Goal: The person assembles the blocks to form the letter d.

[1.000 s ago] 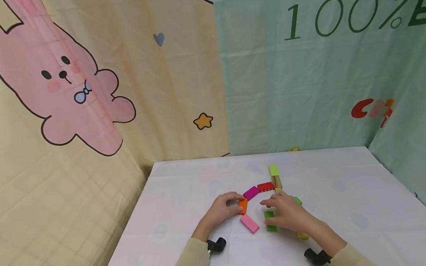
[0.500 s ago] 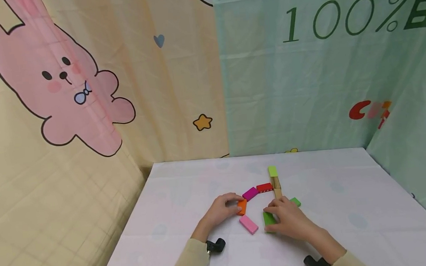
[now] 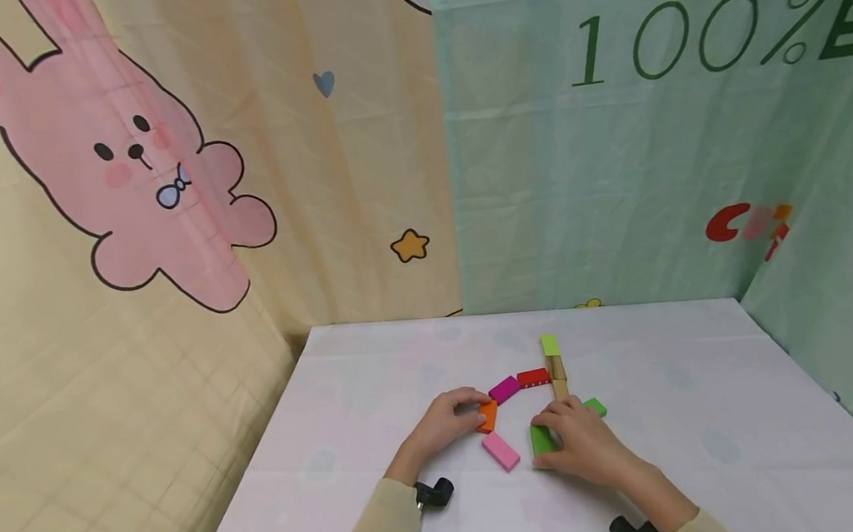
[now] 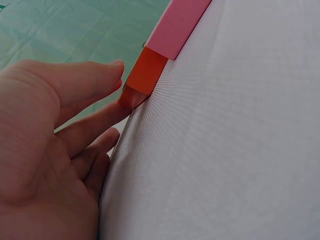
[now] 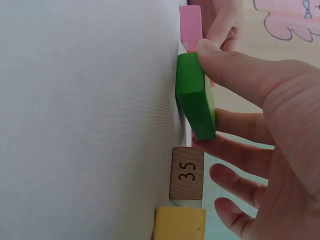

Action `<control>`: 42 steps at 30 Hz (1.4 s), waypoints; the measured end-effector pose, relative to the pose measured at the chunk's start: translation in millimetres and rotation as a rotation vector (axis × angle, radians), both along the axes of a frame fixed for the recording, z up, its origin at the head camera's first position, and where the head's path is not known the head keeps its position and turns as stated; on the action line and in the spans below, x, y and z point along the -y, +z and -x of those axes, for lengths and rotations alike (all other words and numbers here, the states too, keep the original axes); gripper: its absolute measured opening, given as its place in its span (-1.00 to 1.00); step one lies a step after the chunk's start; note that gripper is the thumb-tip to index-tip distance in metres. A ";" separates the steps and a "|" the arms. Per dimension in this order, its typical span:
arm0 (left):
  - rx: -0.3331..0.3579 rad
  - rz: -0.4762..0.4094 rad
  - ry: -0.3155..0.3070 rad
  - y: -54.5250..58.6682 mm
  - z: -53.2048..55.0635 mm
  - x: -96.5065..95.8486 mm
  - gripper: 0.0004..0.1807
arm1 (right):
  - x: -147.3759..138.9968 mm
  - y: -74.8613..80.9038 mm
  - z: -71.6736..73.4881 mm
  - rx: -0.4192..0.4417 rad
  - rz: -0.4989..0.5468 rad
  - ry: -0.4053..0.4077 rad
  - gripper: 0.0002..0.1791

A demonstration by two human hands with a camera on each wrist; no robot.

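My left hand (image 3: pixel 439 422) rests with thumb and index finger around an orange block (image 3: pixel 488 416); in the left wrist view the index finger touches the orange block's (image 4: pixel 145 72) near end. A pink block (image 3: pixel 501 451) lies just below the orange one. With thumb at one end and fingers at the other, my right hand (image 3: pixel 586 441) pinches a green block (image 3: pixel 540 441). The right wrist view shows this green block (image 5: pixel 195 95) between thumb and fingertips. Whether it touches the table I cannot tell.
Beyond the hands a magenta block (image 3: pixel 505 390), a red block (image 3: pixel 533 378), wooden blocks (image 3: pixel 559 379) and a lime block (image 3: pixel 549 345) form a line. Another green block (image 3: pixel 595 406) shows behind the right hand. The right wrist view has a block marked 35 (image 5: pixel 187 172) and a yellow block (image 5: pixel 180 225).
The right hand's spread fingers have drawn in and now pinch the green block. The yellow block below the right wrist has gone out of the head view. The left hand stays at the orange block.
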State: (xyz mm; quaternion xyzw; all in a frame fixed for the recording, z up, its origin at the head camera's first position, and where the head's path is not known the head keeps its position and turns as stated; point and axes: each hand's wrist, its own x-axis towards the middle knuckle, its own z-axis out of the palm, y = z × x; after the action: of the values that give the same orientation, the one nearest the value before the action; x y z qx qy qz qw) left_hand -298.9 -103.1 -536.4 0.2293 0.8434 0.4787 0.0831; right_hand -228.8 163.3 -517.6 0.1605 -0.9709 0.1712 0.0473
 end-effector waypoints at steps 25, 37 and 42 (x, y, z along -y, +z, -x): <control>0.024 0.008 0.021 -3.6 -2.1 -2.0 -0.70 | -8.9 7.8 -12.0 0.062 0.306 0.168 -0.49; 0.010 0.027 0.019 -1.1 -3.1 -0.8 -0.70 | -8.6 5.6 -11.7 0.100 0.330 0.185 -0.57; 0.003 0.016 0.022 -2.4 -4.2 -1.1 -0.71 | -7.5 6.0 -10.9 0.167 0.377 0.158 -0.67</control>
State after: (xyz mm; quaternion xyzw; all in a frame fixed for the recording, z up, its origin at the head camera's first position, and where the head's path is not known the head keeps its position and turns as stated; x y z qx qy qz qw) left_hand -294.7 -102.1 -538.8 0.2186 0.8495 0.4733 0.0809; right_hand -217.8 170.9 -511.6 0.2097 -0.9066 0.3657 -0.0178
